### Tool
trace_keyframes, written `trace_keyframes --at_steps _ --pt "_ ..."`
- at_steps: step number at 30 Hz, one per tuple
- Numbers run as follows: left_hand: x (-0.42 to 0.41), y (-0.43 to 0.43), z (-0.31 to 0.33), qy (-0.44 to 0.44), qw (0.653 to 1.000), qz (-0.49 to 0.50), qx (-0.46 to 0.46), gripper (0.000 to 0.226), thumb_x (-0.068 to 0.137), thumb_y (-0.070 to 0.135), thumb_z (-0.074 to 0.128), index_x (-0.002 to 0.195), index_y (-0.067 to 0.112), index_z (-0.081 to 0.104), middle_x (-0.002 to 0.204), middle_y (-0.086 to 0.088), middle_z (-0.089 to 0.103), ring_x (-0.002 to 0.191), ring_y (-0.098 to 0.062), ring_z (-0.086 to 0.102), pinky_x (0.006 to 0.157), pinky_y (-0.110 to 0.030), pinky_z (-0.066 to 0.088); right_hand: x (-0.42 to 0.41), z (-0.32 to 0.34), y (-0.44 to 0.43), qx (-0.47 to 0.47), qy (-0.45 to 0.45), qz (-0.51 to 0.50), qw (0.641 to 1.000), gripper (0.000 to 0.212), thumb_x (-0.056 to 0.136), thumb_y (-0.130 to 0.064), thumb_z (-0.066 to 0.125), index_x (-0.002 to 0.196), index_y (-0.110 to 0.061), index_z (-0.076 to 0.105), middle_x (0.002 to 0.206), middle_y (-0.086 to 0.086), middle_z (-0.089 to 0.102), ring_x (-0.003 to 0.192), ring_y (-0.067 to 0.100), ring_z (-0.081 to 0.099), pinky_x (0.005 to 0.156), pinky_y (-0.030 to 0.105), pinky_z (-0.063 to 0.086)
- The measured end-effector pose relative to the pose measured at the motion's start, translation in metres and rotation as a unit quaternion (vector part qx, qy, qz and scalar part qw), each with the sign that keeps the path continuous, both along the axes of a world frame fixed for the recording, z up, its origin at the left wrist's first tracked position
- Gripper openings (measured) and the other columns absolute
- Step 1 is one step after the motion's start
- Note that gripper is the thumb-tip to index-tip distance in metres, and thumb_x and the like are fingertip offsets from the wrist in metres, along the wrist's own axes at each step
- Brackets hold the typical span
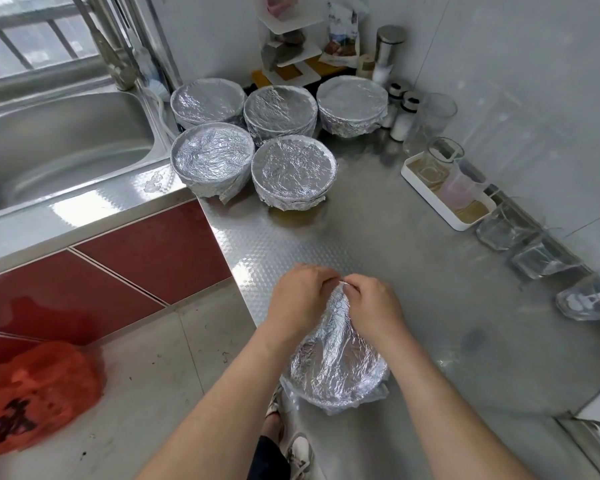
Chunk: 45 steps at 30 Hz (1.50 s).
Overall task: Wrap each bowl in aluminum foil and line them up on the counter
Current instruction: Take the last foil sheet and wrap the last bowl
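Looks like bowl number six is in the works. The foil-covered round bowl (336,362) sits on the shiny embossed steel table (413,244) close to the front edge, so both arms can reach over the top of it. The left hand (298,296) and right hand (371,303) meet at the far rim. Each grip is closed in a pinch on the foil there, fingers curled. My guess is they're crimping that edge down so it hugs the rim. Five silver foil-wrapped bowls (293,171) are parked well away at the back by the stainless steel sink (49,140), bunched in a cluster more than a line. This one probably joins them once it's tucked.
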<state>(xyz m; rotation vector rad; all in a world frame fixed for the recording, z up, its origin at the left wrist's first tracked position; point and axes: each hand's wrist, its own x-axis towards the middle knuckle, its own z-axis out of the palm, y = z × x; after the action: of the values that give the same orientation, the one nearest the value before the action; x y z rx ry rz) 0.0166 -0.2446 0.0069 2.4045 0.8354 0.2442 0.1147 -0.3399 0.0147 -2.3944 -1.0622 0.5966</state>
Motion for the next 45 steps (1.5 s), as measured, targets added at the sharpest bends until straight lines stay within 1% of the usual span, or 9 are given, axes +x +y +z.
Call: trace_keyframes --at_steps 8,12,16,24,27,30,32,41,45 --pt "-0.057 -0.025 0.005 -0.033 0.977 0.205 -0.048 0.043 0.102 0.030 0.045 0.142 0.016 0.047 0.143 -0.001 0.049 0.131 -0.019 0.040 0.104 -0.028 0.030 -0.005 -0.003 -0.016 0.049 0.039 -0.200 0.978 0.023 0.095 -0.010 0.044 0.087 0.000 0.063 0.088 0.015 0.067 0.073 0.032 0.049 0.060 0.033 0.028" --pt "-0.062 -0.049 -0.012 -0.041 0.969 0.224 -0.101 0.048 0.103 0.027 0.040 0.150 0.021 0.033 0.155 0.000 0.032 0.141 -0.018 0.029 0.114 -0.037 0.030 -0.012 -0.001 -0.019 0.016 0.040 -0.171 0.984 0.034 0.100 -0.019 0.040 0.129 -0.008 0.055 0.132 0.011 0.058 0.117 0.030 0.052 0.089 0.033 0.037" --pt "-0.055 -0.051 -0.022 -0.090 0.954 0.239 -0.158 0.048 0.103 0.016 0.037 0.151 0.020 0.032 0.144 -0.007 0.048 0.132 -0.025 0.045 0.107 -0.047 0.039 -0.003 0.000 -0.017 0.002 -0.007 -0.095 0.995 0.040 0.103 -0.024 0.037 0.138 -0.009 0.049 0.138 0.009 0.054 0.126 0.029 0.049 0.099 0.031 0.035" --pt "-0.043 -0.044 -0.016 -0.129 0.921 0.299 -0.213 0.042 0.103 0.013 0.036 0.143 0.023 0.046 0.120 -0.017 0.065 0.111 -0.038 0.058 0.098 -0.046 0.046 -0.003 -0.012 -0.022 0.078 0.010 -0.149 0.986 0.019 0.093 -0.011 0.054 0.082 -0.001 0.065 0.072 0.013 0.066 0.070 0.037 0.054 0.064 0.039 0.042" --pt "-0.044 -0.033 -0.017 -0.129 0.927 0.283 -0.207 0.039 0.103 0.014 0.037 0.139 0.021 0.051 0.116 -0.018 0.066 0.108 -0.040 0.059 0.093 -0.046 0.047 0.006 -0.004 -0.021 0.084 0.091 -0.161 0.979 0.021 0.093 -0.018 0.057 0.104 -0.005 0.069 0.099 0.009 0.072 0.093 0.027 0.064 0.082 0.034 0.048" --pt "-0.042 -0.030 -0.016 -0.135 0.931 0.270 -0.207 0.038 0.103 0.013 0.038 0.138 0.020 0.053 0.115 -0.018 0.067 0.108 -0.042 0.058 0.091 -0.049 0.048 0.018 0.006 -0.004 0.032 0.180 -0.151 0.971 0.058 0.091 -0.048 0.052 0.134 -0.009 0.053 0.129 0.005 0.059 0.121 0.020 0.053 0.105 0.039 0.040" --pt "-0.041 -0.030 -0.016 -0.135 0.933 0.262 -0.205 0.038 0.103 0.012 0.039 0.137 0.019 0.053 0.116 -0.016 0.067 0.107 -0.040 0.059 0.091 -0.047 0.048 0.026 0.012 0.010 -0.002 0.213 -0.127 0.969 0.074 0.089 -0.061 0.043 0.131 -0.002 0.054 0.123 0.010 0.060 0.117 0.022 0.054 0.103 0.039 0.039" --pt "-0.039 -0.030 -0.014 -0.121 0.944 0.244 -0.188 0.040 0.101 0.008 0.039 0.137 0.018 0.053 0.121 -0.007 0.066 0.109 -0.025 0.061 0.095 -0.034 0.044 0.031 0.010 0.022 0.000 0.287 -0.033 0.957 0.047 0.101 -0.036 0.042 0.123 0.002 0.059 0.132 0.021 0.054 0.125 0.034 0.048 0.104 0.039 0.037" --pt "-0.039 -0.029 -0.014 -0.115 0.945 0.239 -0.191 0.041 0.101 0.007 0.040 0.138 0.019 0.053 0.122 -0.003 0.066 0.106 -0.024 0.062 0.092 -0.030 0.044 0.027 0.004 0.019 0.013 0.246 -0.023 0.969 0.050 0.101 -0.036 0.044 0.114 0.010 0.058 0.106 0.016 0.067 0.099 0.030 0.063 0.087 0.039 0.046"
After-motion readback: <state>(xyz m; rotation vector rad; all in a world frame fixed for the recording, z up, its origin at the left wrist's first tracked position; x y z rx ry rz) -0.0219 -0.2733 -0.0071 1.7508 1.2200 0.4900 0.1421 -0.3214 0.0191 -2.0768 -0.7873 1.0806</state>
